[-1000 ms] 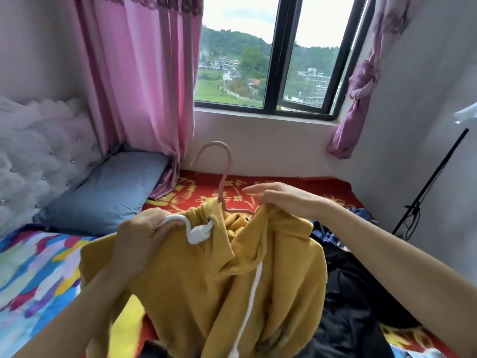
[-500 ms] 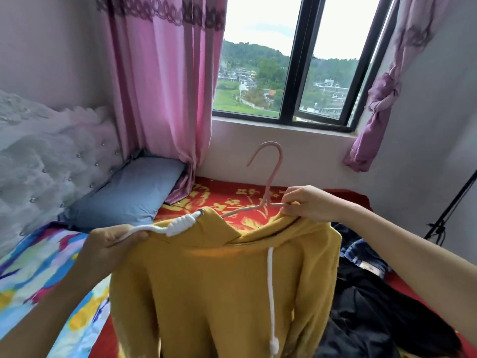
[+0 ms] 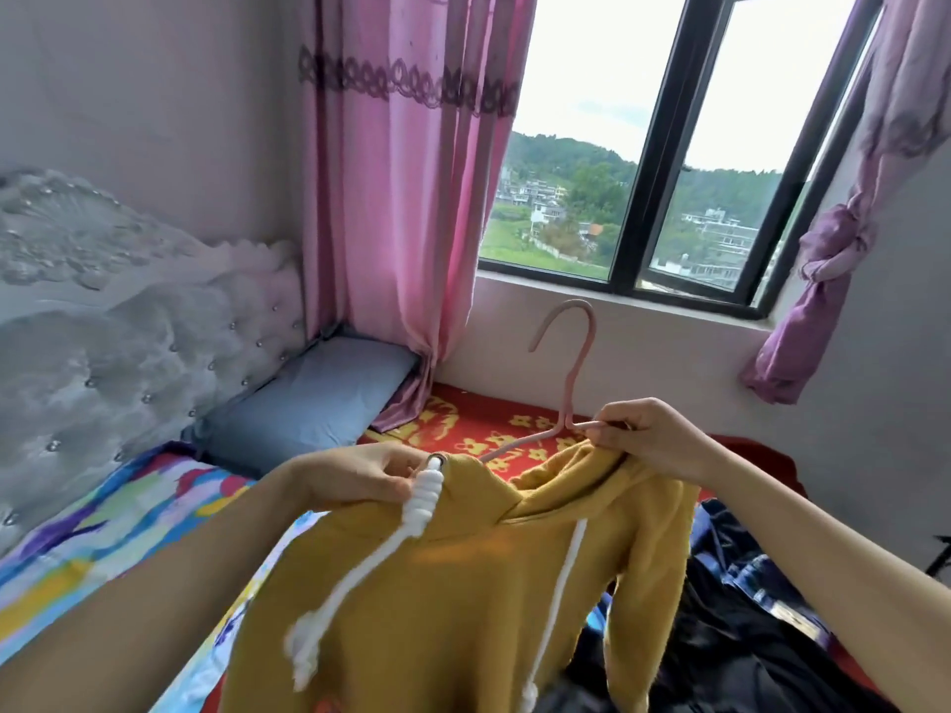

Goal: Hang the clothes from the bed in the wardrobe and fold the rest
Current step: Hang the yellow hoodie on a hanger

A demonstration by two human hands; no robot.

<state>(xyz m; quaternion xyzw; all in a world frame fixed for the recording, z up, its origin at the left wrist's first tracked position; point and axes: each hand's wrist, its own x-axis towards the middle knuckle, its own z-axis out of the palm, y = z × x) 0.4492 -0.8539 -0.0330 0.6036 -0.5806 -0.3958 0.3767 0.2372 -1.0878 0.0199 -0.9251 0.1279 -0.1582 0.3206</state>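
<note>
A yellow hoodie (image 3: 463, 599) is held up over the bed (image 3: 478, 419), below the window (image 3: 658, 172). A pink hanger (image 3: 571, 383) sits in its neck opening, hook upright against the wall under the window sill, with one arm running down inside the collar. The left hand (image 3: 360, 478) pinches the hoodie's neck edge at the metal eyelet, where a thick white drawstring (image 3: 360, 568) comes out and hangs down the front, knotted at its end. The right hand (image 3: 653, 440) is closed on the hanger's other arm together with the hoodie's shoulder fabric.

A pile of dark clothes (image 3: 746, 635) lies on the bed, below the window's right end. A blue pillow (image 3: 309, 403) rests against the tufted headboard (image 3: 103, 326), down and left of the window, next to the pink curtain (image 3: 401, 198) at the window's left edge. A purple curtain (image 3: 823, 249) hangs knotted at its right edge.
</note>
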